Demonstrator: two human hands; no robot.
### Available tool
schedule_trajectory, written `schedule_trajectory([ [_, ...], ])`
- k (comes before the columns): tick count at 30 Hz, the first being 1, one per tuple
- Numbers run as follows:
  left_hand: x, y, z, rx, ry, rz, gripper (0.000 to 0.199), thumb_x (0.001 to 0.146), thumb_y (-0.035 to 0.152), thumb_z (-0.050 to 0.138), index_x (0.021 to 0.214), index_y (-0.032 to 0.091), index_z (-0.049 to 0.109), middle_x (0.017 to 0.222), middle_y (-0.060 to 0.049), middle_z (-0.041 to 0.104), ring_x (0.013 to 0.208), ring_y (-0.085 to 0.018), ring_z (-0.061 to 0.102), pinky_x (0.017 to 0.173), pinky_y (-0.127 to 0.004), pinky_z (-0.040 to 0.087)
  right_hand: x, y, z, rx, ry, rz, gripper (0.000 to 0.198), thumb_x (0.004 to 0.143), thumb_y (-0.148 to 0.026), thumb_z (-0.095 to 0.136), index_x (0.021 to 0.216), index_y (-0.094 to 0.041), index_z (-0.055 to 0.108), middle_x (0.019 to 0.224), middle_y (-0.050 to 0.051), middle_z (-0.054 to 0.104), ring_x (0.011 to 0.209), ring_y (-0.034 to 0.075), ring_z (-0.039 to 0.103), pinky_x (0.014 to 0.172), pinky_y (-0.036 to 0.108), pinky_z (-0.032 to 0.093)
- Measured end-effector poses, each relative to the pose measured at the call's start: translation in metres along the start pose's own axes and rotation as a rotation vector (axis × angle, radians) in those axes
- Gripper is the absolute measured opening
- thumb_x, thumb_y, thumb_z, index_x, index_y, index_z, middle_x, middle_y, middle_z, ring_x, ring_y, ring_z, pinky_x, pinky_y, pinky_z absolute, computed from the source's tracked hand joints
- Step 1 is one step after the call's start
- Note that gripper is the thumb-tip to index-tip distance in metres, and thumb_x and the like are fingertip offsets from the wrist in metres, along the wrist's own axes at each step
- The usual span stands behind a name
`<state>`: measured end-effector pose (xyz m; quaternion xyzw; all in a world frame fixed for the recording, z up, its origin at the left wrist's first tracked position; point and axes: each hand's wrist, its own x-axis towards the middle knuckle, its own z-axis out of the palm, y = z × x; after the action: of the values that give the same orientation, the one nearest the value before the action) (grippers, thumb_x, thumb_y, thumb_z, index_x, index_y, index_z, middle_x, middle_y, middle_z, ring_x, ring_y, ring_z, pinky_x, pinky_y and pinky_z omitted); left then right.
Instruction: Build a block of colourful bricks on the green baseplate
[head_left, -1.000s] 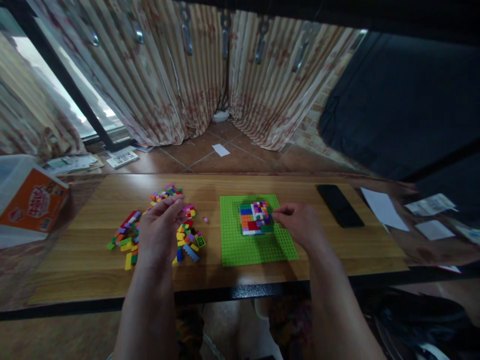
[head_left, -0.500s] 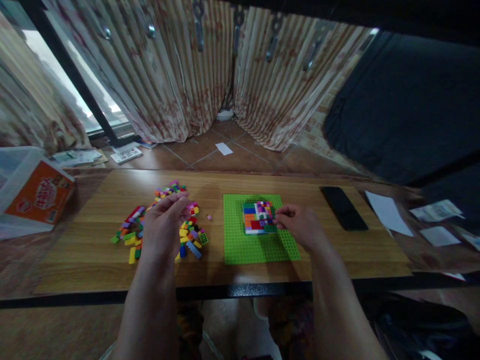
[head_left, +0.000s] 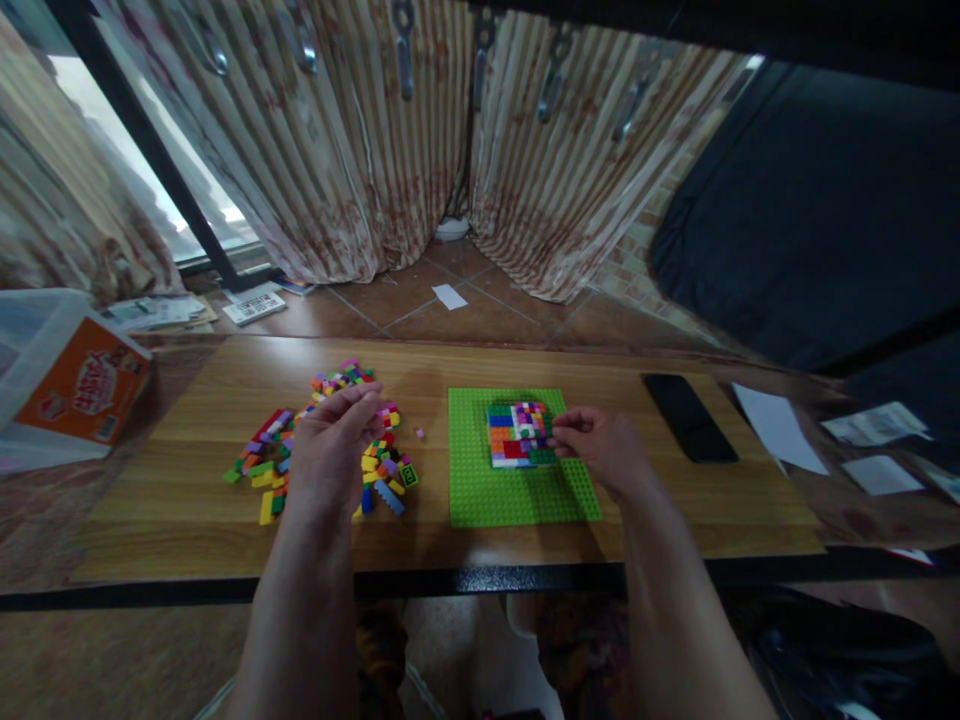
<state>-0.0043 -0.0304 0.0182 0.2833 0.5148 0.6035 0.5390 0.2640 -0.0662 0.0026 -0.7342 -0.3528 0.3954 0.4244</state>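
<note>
Over the loose toy bricks (head_left: 264,470) on the left, my left hand (head_left: 334,435) is closed, thumb and fingertips pinched together; whatever they hold is too small to make out. A flat, many-coloured brick build (head_left: 511,437) sits on the green studded baseplate (head_left: 495,505). My right hand (head_left: 600,445) pinches a small dark toy brick (head_left: 551,432) at the build's right edge, its fingertips partly hiding it. One tiny pink brick (head_left: 420,433) lies alone between the pile and the baseplate.
A black phone (head_left: 688,417) lies on the wooden table (head_left: 525,545) to the right. Papers (head_left: 778,428) lie beyond the table's right end. On the left stands a clear plastic tub (head_left: 45,400) with an orange label. Striped curtains (head_left: 375,150) hang behind.
Both hands hold nearly the same places and poses. The whole view has shifted very slightly; the bricks and baseplate have not visibly moved.
</note>
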Motion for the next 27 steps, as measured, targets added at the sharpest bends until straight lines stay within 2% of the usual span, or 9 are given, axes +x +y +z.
schedule_trajectory([
  [10,0.0,0.0,-0.002,0.018,-0.002,-0.01,0.032,0.05,0.025,0.082,0.077,0.013,0.07,0.065,0.001,0.064,0.057,-0.007,0.054,0.055,-0.016,0.043,0.004,0.008,-0.004,0.028,-0.028,-0.016,0.015,0.077,-0.001,0.064,0.07,-0.014,0.066,0.058,0.0,0.068,0.053,0.011,0.067,0.051,0.019,0.055],
  [16,0.001,0.0,-0.002,-0.001,0.011,0.004,0.029,0.05,0.024,0.082,0.075,0.013,0.071,0.067,0.0,0.066,0.057,-0.006,0.054,0.057,-0.017,0.044,0.006,0.007,-0.01,-0.06,-0.015,-0.025,0.013,0.085,-0.014,0.065,0.072,-0.015,0.068,0.056,0.002,0.068,0.049,0.011,0.065,0.049,0.019,0.054],
  [22,0.0,0.0,-0.003,-0.024,0.003,0.004,0.027,0.052,0.023,0.084,0.073,0.013,0.071,0.066,0.001,0.065,0.057,-0.006,0.053,0.056,-0.017,0.043,0.005,0.008,-0.004,-0.137,-0.063,-0.032,0.01,0.083,-0.021,0.069,0.075,-0.015,0.07,0.06,0.002,0.07,0.051,0.011,0.063,0.049,0.019,0.053],
  [25,-0.002,0.003,-0.005,-0.048,-0.093,0.023,0.026,0.057,0.024,0.084,0.078,0.015,0.073,0.07,0.0,0.066,0.058,-0.006,0.054,0.058,-0.017,0.043,0.005,0.009,-0.001,-0.141,-0.06,-0.014,0.008,0.08,-0.019,0.071,0.073,-0.015,0.07,0.059,0.002,0.069,0.048,0.01,0.061,0.048,0.02,0.052],
  [27,-0.01,0.006,-0.006,-0.056,-0.302,0.032,0.023,0.065,0.028,0.082,0.085,0.017,0.075,0.074,-0.001,0.067,0.061,-0.007,0.055,0.058,-0.017,0.044,0.006,0.01,-0.001,-0.119,-0.066,-0.001,0.007,0.079,-0.019,0.072,0.073,-0.015,0.071,0.058,0.001,0.069,0.049,0.011,0.061,0.048,0.02,0.053],
])
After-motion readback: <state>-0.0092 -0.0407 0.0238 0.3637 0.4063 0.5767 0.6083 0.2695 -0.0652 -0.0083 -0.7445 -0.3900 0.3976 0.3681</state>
